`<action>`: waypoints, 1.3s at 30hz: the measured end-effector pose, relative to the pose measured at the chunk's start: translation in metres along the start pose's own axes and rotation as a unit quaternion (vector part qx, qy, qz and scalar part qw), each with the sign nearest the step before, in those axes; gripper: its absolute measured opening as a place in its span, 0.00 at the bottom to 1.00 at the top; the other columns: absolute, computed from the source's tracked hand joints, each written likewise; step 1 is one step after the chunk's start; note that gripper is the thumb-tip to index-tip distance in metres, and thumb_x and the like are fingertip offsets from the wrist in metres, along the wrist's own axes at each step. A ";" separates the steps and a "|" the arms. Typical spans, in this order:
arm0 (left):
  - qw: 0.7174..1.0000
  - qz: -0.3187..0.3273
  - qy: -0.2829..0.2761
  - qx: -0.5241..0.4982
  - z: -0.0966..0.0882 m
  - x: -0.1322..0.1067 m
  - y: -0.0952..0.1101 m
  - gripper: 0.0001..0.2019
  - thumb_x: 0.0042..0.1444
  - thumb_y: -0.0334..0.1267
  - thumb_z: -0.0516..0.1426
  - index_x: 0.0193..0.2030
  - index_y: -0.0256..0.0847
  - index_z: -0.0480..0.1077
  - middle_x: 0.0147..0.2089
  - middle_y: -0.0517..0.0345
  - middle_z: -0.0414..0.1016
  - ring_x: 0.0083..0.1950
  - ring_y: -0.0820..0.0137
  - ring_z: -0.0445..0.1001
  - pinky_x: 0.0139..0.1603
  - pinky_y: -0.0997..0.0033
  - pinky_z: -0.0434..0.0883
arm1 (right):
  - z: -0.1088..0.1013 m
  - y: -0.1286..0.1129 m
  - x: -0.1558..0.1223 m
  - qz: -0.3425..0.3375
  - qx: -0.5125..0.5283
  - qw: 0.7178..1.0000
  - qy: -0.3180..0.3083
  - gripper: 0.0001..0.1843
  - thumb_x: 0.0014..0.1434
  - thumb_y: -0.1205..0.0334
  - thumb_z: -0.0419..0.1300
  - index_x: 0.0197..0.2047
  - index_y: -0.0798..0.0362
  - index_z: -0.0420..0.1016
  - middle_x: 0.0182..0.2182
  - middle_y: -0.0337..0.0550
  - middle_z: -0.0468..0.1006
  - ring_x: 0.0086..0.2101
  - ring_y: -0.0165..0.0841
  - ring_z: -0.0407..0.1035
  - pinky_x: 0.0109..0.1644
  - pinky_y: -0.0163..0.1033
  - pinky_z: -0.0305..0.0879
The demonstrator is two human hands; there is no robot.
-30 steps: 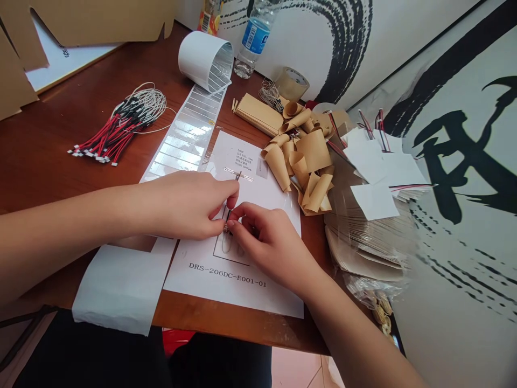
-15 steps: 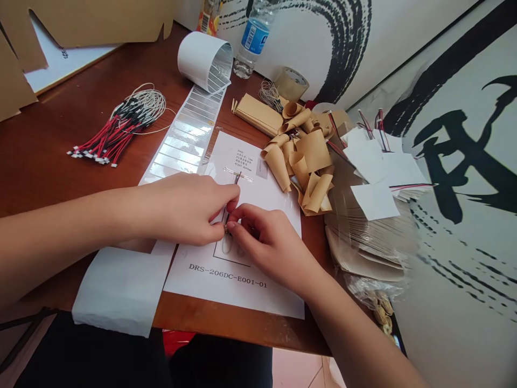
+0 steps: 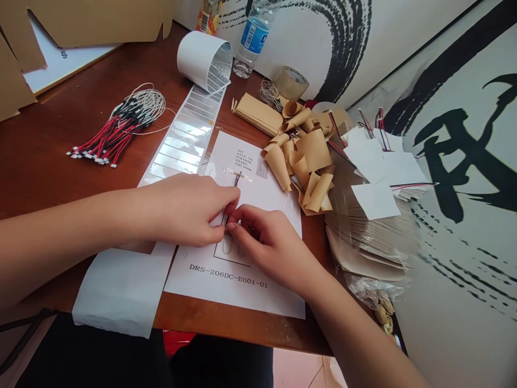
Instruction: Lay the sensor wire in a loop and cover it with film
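Observation:
A thin cable harness (image 3: 237,179) lies over the printed sheet (image 3: 238,285), which is lettered DRS-206DC-E001-01. The harness's dark end shows at the slot-like strip near the top of the print, while a pale loop of its wire curls inside the drawn frame. My left hand (image 3: 197,210) is closed with fingertips on the dark wires. Close beside it, my right hand (image 3: 262,231) pinches the lower part of the harness. The fingers hide most of the stretch between. Under my left forearm runs a strip of silvery labels (image 3: 173,145), rolled up at its far end.
A bundle of red-black harnesses with white leads (image 3: 121,124) lies at left. Curled brown paper pieces (image 3: 302,156) sit right of the sheet, beside stacked white cards with wires (image 3: 371,161). Behind stand a water bottle (image 3: 252,40) and tape roll (image 3: 291,81). Cardboard (image 3: 100,21) fills the far left.
Both hands stay in nearly the same place on the harness. The fingertips have shifted very slightly, and the pale loop below them looks a little different.

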State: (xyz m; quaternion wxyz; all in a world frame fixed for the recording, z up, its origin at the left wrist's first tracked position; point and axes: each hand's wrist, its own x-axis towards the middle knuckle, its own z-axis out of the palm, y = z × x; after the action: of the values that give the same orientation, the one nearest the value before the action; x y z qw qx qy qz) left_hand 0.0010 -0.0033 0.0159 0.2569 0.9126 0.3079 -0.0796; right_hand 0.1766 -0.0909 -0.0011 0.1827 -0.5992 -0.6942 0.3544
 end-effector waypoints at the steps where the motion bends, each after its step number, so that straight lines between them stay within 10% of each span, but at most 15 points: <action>1: 1.000 0.000 0.003 0.000 0.000 0.000 0.000 0.09 0.58 0.47 0.55 0.39 0.46 0.67 0.34 0.55 0.77 0.30 0.62 0.70 0.30 0.65 0.57 | 0.000 0.000 0.000 0.000 -0.002 1.000 -0.002 0.07 0.66 0.65 0.56 0.35 0.51 0.71 0.20 0.29 0.64 0.22 0.27 0.56 0.29 0.36 0.51; 39: 0.999 0.016 0.007 0.047 0.007 -0.002 -0.001 0.05 0.63 0.41 0.52 0.38 0.46 0.66 0.37 0.54 0.78 0.33 0.62 0.73 0.30 0.64 0.59 | 0.000 -0.002 -0.005 -0.012 -0.043 0.998 -0.037 0.03 0.66 0.66 0.55 0.38 0.49 0.66 0.21 0.29 0.66 0.23 0.28 0.59 0.31 0.35 0.52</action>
State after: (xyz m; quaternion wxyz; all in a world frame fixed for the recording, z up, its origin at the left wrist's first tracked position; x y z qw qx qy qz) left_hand -0.0010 -0.0070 0.0101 0.2130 0.9290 0.2909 -0.0838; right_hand 0.1765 -0.0962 0.0012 0.1356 -0.5844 -0.7223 0.3441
